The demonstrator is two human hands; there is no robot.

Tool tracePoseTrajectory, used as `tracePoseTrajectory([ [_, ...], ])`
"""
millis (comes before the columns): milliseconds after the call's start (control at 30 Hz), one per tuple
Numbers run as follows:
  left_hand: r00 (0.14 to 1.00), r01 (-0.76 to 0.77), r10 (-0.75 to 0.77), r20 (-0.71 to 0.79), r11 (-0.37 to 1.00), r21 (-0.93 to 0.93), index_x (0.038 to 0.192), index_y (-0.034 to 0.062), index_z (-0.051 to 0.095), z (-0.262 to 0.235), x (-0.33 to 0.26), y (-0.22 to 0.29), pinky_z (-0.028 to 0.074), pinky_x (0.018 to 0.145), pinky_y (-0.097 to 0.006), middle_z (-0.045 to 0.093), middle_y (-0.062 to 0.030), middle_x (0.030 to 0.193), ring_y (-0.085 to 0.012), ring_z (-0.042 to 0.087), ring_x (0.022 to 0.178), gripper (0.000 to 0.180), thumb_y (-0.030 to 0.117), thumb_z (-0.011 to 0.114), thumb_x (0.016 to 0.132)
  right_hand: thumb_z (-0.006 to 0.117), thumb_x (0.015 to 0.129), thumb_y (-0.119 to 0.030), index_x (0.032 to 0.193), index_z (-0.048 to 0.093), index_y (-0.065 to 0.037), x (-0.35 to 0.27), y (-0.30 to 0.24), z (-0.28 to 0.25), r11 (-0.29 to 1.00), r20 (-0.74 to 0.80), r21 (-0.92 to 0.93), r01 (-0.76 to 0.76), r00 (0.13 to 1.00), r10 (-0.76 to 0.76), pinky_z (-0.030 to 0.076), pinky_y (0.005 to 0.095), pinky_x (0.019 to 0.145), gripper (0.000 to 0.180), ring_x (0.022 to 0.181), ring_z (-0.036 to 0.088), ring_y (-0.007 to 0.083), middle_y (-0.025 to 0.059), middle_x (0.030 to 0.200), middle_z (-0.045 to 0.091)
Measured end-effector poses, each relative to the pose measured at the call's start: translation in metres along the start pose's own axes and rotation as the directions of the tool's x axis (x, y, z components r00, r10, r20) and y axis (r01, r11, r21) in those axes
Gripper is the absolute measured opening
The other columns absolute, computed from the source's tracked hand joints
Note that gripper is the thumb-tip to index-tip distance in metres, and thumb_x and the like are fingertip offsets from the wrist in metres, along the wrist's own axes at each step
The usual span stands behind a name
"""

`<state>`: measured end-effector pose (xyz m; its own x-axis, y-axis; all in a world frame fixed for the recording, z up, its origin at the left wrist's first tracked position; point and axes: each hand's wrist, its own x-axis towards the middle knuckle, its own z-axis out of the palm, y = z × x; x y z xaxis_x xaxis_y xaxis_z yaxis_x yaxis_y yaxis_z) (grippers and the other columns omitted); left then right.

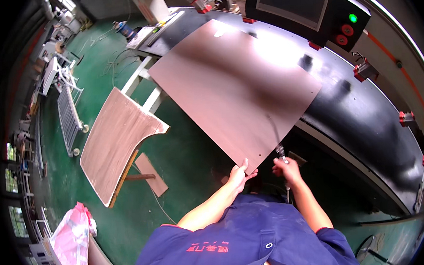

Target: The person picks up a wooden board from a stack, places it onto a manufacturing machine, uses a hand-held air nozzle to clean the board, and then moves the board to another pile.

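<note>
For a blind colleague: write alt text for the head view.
A person's left hand grips the near corner of a large brown panel lying on a black machine table, while the right hand holds a metal tool beside it.

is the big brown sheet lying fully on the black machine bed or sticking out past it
Sticking out. The brown sheet overhangs the black bed over the green floor; the left hand holds its near corner.

Smooth brown wood board [233, 90] (semi-matt sheen)
</note>
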<state>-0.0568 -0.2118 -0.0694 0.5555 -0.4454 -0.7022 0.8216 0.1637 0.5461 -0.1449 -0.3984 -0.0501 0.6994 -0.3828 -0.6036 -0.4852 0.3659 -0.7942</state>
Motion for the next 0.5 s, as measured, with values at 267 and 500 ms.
tracePoseTrajectory([
  [267, 0.963, -0.046, 0.082, -0.258, 0.989, 0.140, 0.109, -0.0042, 0.055, -0.043, -0.032, -0.010, 0.055, 0.053, -0.034, 0.063, -0.0160, 0.093, -0.0239, 0.063, 0.063, 0.051, 0.043, 0.057, 0.090, 0.066, 0.082, -0.017, 0.076, 0.050, -0.009, 0.041, -0.058, -0.058, 0.956, -0.279, -0.060, 0.288, 0.914, -0.293, 0.038, 0.0253, 0.050, 0.018, 0.053, 0.048, 0.0092, -0.0005, 0.063, 0.051],
  [500, 0.871, -0.127, 0.241, -0.428, 0.952, 0.278, 0.104, -0.0040, 0.057, -0.056, -0.096, 0.002, 0.048, 0.037, -0.027, 0.063, -0.0125, 0.079, -0.0189, 0.060, 0.049, 0.062, 0.056, 0.054, 0.088, 0.067, 0.079, -0.025, 0.074, 0.055, 0.002, 0.077, -0.115, -0.098, 0.787, -0.395, -0.506, 0.353, 0.716, -0.575, 0.043, 0.0350, 0.063, 0.029, 0.061, 0.051, 0.0183, 0.0069, 0.063, 0.056],
])
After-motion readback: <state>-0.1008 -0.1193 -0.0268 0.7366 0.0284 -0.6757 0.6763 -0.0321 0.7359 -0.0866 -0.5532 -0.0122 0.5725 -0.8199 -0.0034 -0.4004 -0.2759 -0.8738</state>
